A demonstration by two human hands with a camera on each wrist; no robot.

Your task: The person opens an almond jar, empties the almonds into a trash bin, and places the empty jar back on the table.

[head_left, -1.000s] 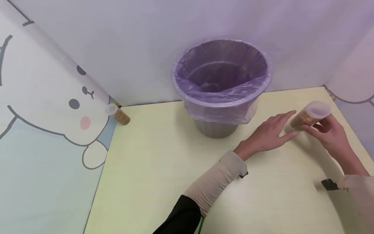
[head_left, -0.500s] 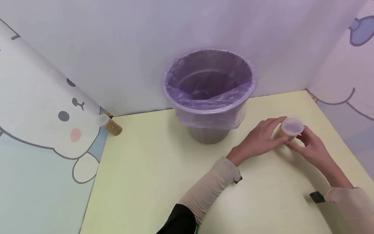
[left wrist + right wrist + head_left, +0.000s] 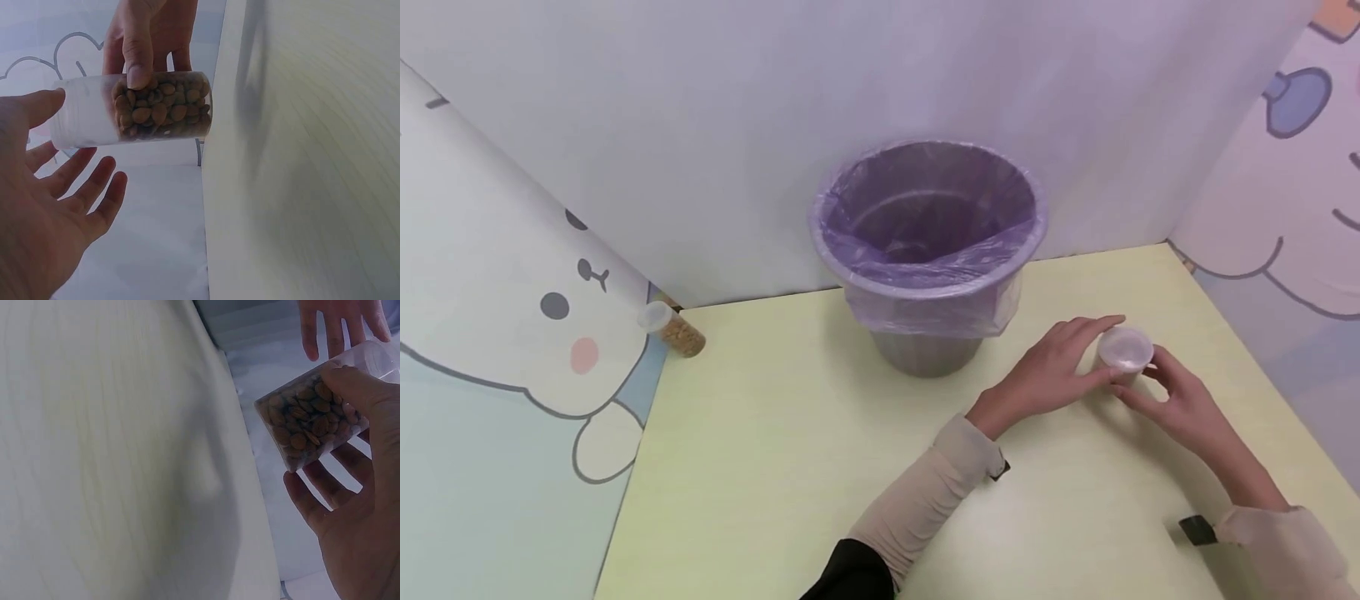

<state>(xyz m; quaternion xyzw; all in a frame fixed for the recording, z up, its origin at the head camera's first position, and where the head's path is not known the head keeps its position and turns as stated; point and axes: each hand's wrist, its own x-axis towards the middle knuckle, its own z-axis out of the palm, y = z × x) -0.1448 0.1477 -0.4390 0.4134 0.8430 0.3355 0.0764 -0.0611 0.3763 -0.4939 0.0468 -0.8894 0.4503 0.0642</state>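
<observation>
A clear plastic jar (image 3: pixel 1126 352) with a pale lid stands nearly upright between both hands over the right part of the table. Brown almonds (image 3: pixel 161 107) fill its lower half or so. My right hand (image 3: pixel 1183 408) grips the jar's body (image 3: pixel 312 409), thumb on one side and fingers round the other. From the left, my left hand (image 3: pixel 1045 367) holds the lid end (image 3: pixel 65 115) between thumb and index finger. Its other fingers (image 3: pixel 87 187) are spread and away from the jar.
A grey bin (image 3: pixel 925 354) with a purple liner bag (image 3: pixel 917 321) stands at the table's back, left of the hands. A second jar (image 3: pixel 681 335) with tan contents stands at the back left corner. The pale table (image 3: pixel 760 467) meets printed curtains (image 3: pixel 737 167).
The jar, tilted in my right hand a second ago, has come left and turned more upright. My left hand, apart from it before, has closed on the lid end. The view has shifted.
</observation>
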